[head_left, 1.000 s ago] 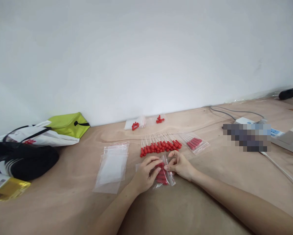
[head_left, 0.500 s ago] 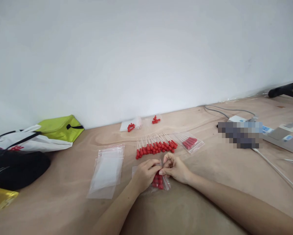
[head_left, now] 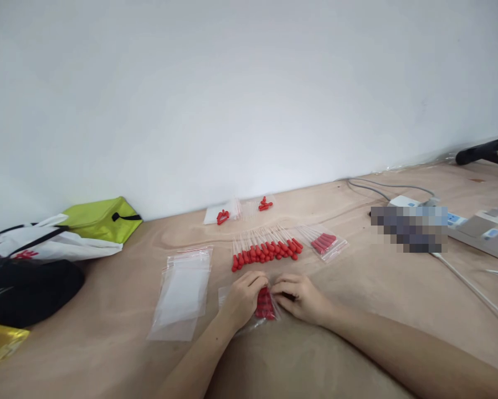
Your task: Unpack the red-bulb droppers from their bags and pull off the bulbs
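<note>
Between my hands lies a small clear zip bag (head_left: 266, 311) with several red-tipped sticks in it, tips toward me. My left hand (head_left: 244, 296) is closed on the bag's left side, partly covering it. At its right edge, my right hand (head_left: 301, 298) has its curled fingertips on the plastic. A row of loose wooden sticks with red tips (head_left: 267, 252) lies just beyond my hands. To the right of the row rests another clear bag (head_left: 327, 252) with red-tipped sticks inside. Flat empty zip bags (head_left: 182, 293) are stacked to the left.
Two more bags with red pieces (head_left: 222, 216) (head_left: 265, 205) lie by the wall. At left are a yellow-green bag (head_left: 103, 219), a white bag (head_left: 78, 246) and a black cap (head_left: 36, 288). A power strip (head_left: 481, 235) with cables is at right.
The bag between my hands has turned a little and shifted slightly left. My right hand has lowered from the bag's top to its right edge.
</note>
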Available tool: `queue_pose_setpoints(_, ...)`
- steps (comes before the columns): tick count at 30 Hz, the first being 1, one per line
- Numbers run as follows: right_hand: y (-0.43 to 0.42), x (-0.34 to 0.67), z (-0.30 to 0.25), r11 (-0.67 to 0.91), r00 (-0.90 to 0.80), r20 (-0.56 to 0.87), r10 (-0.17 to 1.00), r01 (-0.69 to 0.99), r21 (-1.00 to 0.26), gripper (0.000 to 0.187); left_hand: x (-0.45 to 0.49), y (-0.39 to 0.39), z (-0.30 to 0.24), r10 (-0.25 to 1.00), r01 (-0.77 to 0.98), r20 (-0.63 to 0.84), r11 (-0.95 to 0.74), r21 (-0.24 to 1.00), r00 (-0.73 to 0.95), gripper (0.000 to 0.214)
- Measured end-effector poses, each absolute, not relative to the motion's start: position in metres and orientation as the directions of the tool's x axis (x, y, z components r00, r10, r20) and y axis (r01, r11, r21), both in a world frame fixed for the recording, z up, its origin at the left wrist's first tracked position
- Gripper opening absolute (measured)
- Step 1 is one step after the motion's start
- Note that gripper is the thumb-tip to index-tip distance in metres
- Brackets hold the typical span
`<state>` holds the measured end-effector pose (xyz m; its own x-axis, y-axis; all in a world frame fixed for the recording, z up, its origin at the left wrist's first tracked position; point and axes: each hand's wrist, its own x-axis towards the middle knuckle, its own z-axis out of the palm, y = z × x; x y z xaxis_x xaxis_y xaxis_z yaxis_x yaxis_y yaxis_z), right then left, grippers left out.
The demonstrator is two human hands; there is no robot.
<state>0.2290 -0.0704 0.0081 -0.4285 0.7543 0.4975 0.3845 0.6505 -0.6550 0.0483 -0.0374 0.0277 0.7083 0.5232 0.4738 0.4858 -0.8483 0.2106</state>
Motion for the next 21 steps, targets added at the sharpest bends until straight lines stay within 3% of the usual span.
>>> queue_pose_setpoints(4,-0.065,0.232,0.005,0.817,-0.54,0.661,0.521,0.54,-0.202,0.025,0.048,-0.037,0.032,0.52,0.487,0.422,-0.852,0.193,0.743,0.027)
queue_pose_setpoints(6,-0.063,0.234,0.005,0.826,-0.583,0.674,0.455,0.56,-0.073,0.026,0.047,-0.036,0.036,0.469,0.447,0.367,-0.882,0.15,0.803,0.025)
queue_pose_setpoints(16,-0.06,0.236,0.006,0.818,-0.715,0.592,0.373,0.554,0.153,0.028,0.05,-0.04,0.039,0.255,0.31,0.331,-0.943,-0.124,0.908,0.038)
queue_pose_setpoints(21,-0.057,0.241,0.011,0.827,-0.777,0.484,0.404,0.535,0.169,0.025,0.045,-0.037,0.042,0.264,0.3,0.306,-0.951,-0.076,0.915,0.034)
